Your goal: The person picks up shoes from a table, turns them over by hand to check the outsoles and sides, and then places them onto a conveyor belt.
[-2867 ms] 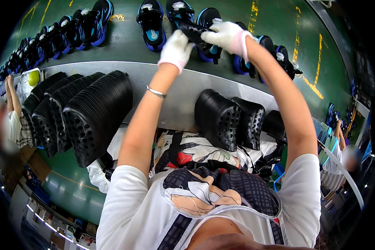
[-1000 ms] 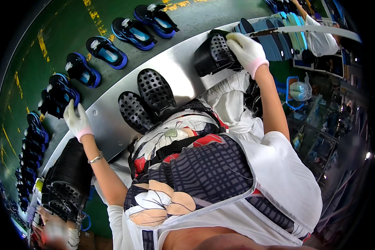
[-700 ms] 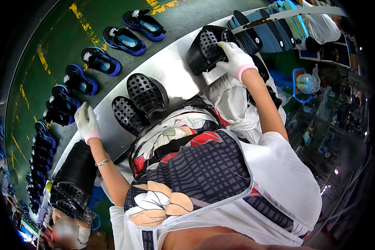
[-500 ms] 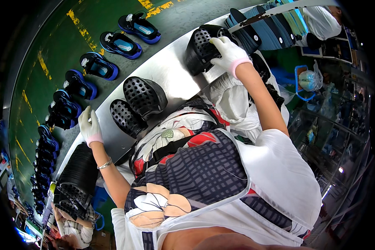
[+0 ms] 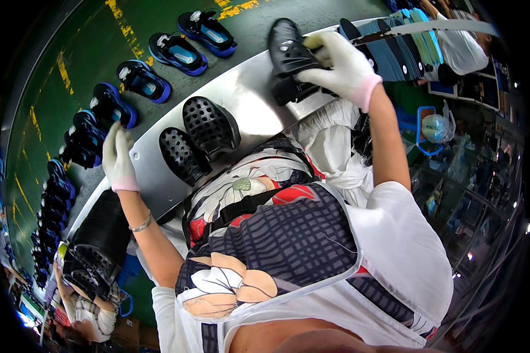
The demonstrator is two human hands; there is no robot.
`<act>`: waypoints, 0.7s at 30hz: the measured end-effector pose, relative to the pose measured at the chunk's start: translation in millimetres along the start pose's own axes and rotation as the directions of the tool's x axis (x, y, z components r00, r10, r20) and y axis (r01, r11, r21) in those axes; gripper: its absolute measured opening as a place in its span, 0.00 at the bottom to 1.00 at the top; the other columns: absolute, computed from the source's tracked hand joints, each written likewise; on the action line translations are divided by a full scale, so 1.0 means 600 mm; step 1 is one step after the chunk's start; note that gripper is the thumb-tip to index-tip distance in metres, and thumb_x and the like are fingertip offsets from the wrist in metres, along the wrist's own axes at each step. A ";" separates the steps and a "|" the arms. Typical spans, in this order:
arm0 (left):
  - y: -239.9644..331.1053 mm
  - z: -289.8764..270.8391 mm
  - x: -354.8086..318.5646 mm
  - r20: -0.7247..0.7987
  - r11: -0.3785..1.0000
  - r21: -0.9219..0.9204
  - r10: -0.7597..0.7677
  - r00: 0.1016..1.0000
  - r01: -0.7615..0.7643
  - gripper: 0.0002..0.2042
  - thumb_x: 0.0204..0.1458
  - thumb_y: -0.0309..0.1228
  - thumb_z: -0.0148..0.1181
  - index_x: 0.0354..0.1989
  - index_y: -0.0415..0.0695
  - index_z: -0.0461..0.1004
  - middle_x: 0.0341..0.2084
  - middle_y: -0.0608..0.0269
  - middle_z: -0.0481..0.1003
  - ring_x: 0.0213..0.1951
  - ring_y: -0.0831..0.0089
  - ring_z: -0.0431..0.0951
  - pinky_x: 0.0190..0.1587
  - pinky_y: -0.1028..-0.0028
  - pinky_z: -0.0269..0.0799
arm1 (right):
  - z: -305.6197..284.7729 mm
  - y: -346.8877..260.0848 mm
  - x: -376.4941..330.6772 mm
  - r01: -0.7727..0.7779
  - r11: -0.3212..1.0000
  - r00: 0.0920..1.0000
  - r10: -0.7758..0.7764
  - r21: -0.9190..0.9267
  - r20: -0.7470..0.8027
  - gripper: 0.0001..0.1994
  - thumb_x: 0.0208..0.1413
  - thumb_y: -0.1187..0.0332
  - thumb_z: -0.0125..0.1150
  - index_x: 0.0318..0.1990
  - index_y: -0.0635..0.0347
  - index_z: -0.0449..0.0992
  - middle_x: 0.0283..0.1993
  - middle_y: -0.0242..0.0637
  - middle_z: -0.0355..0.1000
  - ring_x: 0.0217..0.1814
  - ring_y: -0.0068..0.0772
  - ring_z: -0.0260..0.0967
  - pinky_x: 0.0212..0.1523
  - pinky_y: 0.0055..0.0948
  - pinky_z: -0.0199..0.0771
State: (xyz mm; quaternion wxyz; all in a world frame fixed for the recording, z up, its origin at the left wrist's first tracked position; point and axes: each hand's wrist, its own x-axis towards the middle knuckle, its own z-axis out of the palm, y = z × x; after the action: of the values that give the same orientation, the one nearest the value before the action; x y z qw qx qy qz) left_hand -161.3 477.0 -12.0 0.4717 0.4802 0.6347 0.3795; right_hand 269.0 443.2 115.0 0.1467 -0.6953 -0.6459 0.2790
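Note:
My right hand [image 5: 344, 67], in a white glove with a pink cuff, grips a glossy black clog [image 5: 290, 56] at the far end of the metal ledge. The clog is tilted so that its side shows; the dark shape below it may be a second clog. My left hand [image 5: 118, 156], gloved the same way, is over the ledge's left part with fingers stretched out and nothing visible in them. Its fingertips are by a black-and-blue sandal [image 5: 113, 106]. Between my hands, two black clogs with holes [image 5: 209, 126] [image 5: 184, 154] rest on the ledge.
A green conveyor belt [image 5: 88, 35] with yellow marks carries a row of sandals. Stacked insoles [image 5: 388, 47] stand at the upper right. Black clogs [image 5: 100, 235] are piled at the lower left. Co-workers [image 5: 91, 312] are at the lower left and upper right.
My right hand has tilted the black clog, turning its side into view. My left hand has moved up toward the sandals. The near pair of clogs still lies on the ledge.

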 end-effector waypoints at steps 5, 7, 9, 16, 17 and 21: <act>0.115 0.034 0.002 0.376 0.831 -0.429 -0.190 0.907 0.353 0.37 0.61 0.56 0.28 0.65 0.33 0.47 0.59 0.43 0.60 0.55 0.56 0.67 0.54 0.62 0.67 | 0.129 -0.174 0.065 0.430 0.897 0.894 -0.438 0.099 0.089 0.26 0.37 0.67 0.71 0.45 0.62 0.68 0.44 0.39 0.65 0.42 0.35 0.69 0.43 0.29 0.72; 0.138 0.035 -0.009 0.437 0.740 -0.544 -0.152 0.887 0.395 0.35 0.60 0.57 0.31 0.61 0.37 0.57 0.54 0.52 0.66 0.53 0.63 0.69 0.55 0.64 0.67 | 0.165 -0.238 0.073 0.547 0.829 0.824 -0.558 0.120 0.101 0.24 0.37 0.66 0.70 0.45 0.60 0.68 0.45 0.40 0.65 0.43 0.38 0.69 0.43 0.30 0.73; 0.136 0.026 -0.021 0.374 0.578 -0.736 -0.088 0.923 0.353 0.24 0.59 0.50 0.45 0.52 0.42 0.66 0.43 0.59 0.73 0.45 0.71 0.74 0.50 0.69 0.71 | 0.193 -0.280 0.078 0.594 0.791 0.775 -0.612 0.150 0.160 0.24 0.39 0.66 0.69 0.45 0.60 0.68 0.45 0.41 0.66 0.43 0.39 0.70 0.43 0.31 0.73; 0.043 -0.019 -0.019 0.093 0.491 -0.845 -0.253 0.963 0.211 0.19 0.55 0.47 0.53 0.44 0.45 0.70 0.34 0.60 0.74 0.37 0.69 0.76 0.41 0.68 0.74 | 0.273 -0.340 0.105 0.493 0.830 0.754 -0.557 0.261 0.347 0.27 0.45 0.54 0.64 0.47 0.66 0.69 0.43 0.49 0.71 0.43 0.47 0.71 0.44 0.35 0.71; 0.030 -0.020 -0.012 0.038 0.486 -0.859 -0.257 0.966 0.163 0.18 0.54 0.48 0.54 0.41 0.46 0.70 0.33 0.61 0.74 0.35 0.69 0.75 0.40 0.69 0.74 | 0.282 -0.349 0.111 0.448 0.862 0.759 -0.506 0.236 0.409 0.27 0.46 0.54 0.63 0.47 0.66 0.69 0.41 0.50 0.71 0.42 0.48 0.71 0.44 0.35 0.71; 0.010 -0.032 0.018 -0.178 0.586 -0.810 -0.288 0.941 0.025 0.19 0.53 0.49 0.55 0.39 0.44 0.70 0.30 0.64 0.72 0.32 0.72 0.74 0.37 0.73 0.73 | 0.320 -0.392 0.127 0.357 0.931 0.762 -0.337 0.075 0.553 0.27 0.51 0.48 0.52 0.40 0.69 0.69 0.37 0.56 0.72 0.41 0.54 0.71 0.45 0.41 0.70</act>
State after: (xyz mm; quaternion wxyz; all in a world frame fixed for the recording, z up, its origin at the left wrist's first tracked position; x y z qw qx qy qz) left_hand -179.2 488.2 -3.7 0.5692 0.0988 0.5001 0.6451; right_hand -33.4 516.9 78.7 -0.0110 -0.4544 -0.7823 0.4260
